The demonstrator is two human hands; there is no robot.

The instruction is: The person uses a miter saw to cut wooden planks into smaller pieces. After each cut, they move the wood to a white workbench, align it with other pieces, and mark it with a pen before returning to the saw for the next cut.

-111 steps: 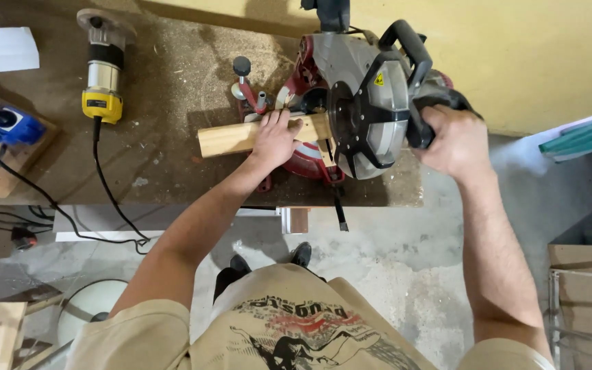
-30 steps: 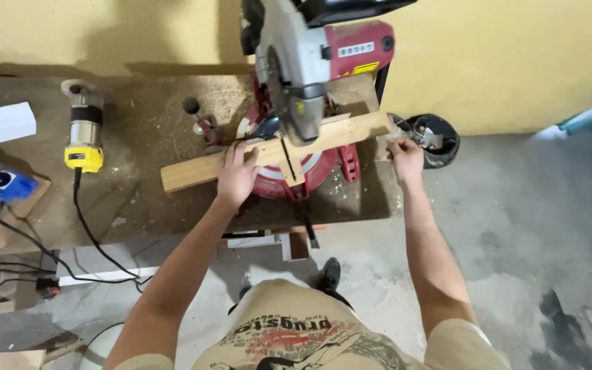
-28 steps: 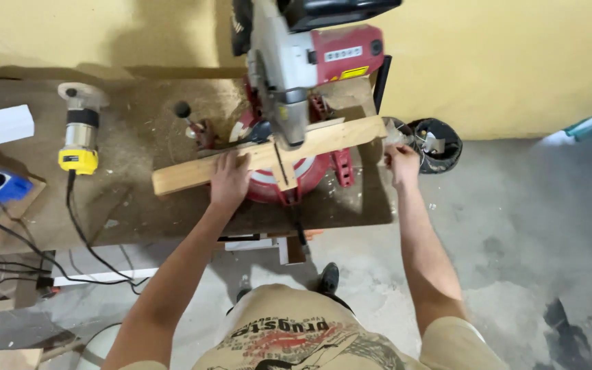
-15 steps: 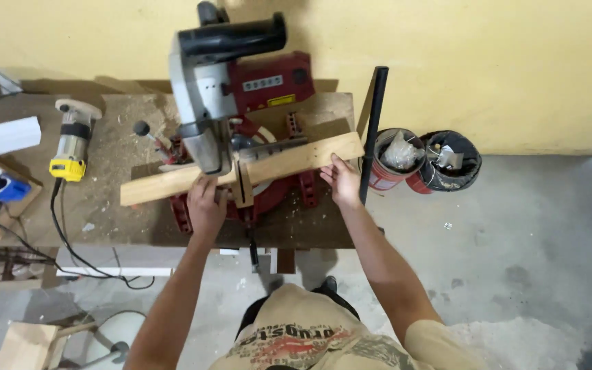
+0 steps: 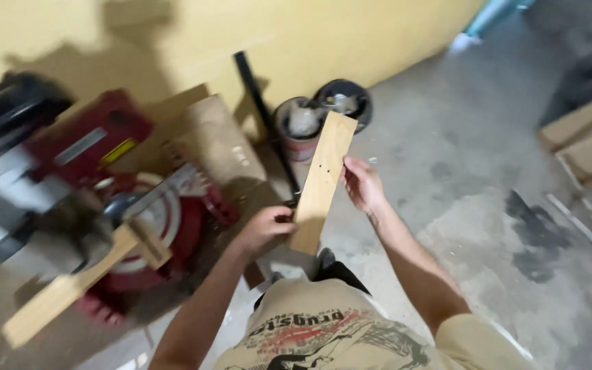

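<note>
Pale wood, a short cut board (image 5: 322, 179), is held up between both hands over the concrete floor (image 5: 488, 199), tilted so its far end points away from the person. The left hand (image 5: 265, 229) is closed on the board's near end, fingers curled round its edge. The right hand (image 5: 362, 183) grips the opposite long edge nearer the middle, fingers wrapped on it. Left of the left hand sits the red mitre saw (image 5: 97, 185) on the tabletop (image 5: 214, 140), with a longer wooden strip (image 5: 70, 288) lying across its base. Beyond the board's far end stand two round buckets (image 5: 323, 113) by the yellow wall (image 5: 351, 41), and a black bar (image 5: 262, 109) leans just beside them.
</note>
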